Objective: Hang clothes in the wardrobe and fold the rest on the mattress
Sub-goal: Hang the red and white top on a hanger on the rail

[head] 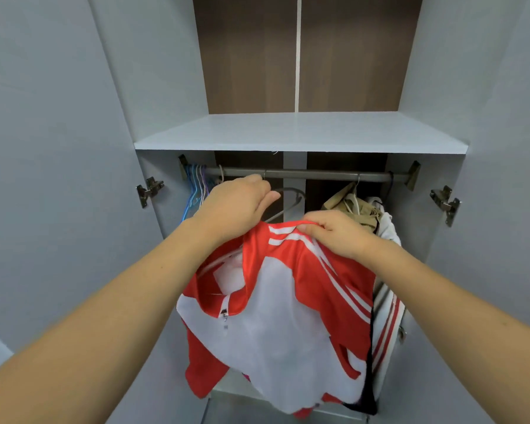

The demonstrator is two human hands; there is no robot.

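My right hand point(334, 232) is pinching the shoulder seam of the red-and-white jacket point(276, 316), which hangs below my fingers inside the wardrobe point(300, 131). Left hand point(236, 203) is curled around the grey hanger point(288, 200), just under the rail point(303, 174). Beige clothes point(352, 206) hang right of my knuckles.

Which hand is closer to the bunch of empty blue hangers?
Left. The left hand sits just right of the blue hangers, holding a grey hanger; the right hand pinches the red jacket farther right.
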